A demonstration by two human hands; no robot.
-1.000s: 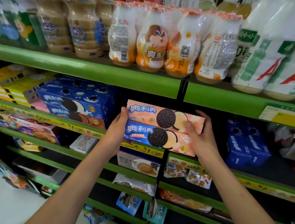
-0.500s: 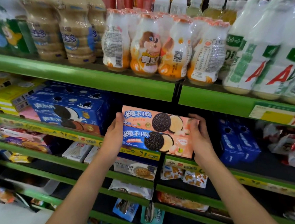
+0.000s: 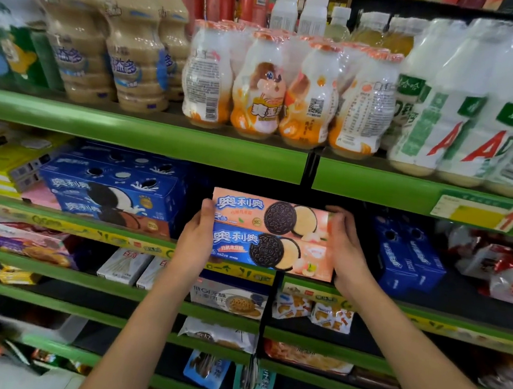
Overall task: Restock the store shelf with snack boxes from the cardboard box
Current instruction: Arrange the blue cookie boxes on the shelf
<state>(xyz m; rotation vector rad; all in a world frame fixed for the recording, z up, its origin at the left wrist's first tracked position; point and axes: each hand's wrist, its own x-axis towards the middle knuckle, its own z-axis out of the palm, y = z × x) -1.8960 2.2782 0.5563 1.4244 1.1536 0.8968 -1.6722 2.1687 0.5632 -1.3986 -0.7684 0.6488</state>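
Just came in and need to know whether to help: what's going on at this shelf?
A person is restocking cookies. The left hand and right hand grip the ends of two stacked peach-coloured cookie boxes, held level in the gap on the green shelf, between the blue cookie boxes on the left and more blue boxes on the right. Whether the stack already rests on the shelf cannot be told.

Between the hands, a peach-pink box (image 3: 270, 215) printed with dark cookies is stacked on a blue-and-peach box (image 3: 271, 253). Blue boxes (image 3: 112, 187) are seen leftward; green shelf edges (image 3: 140, 139) above.
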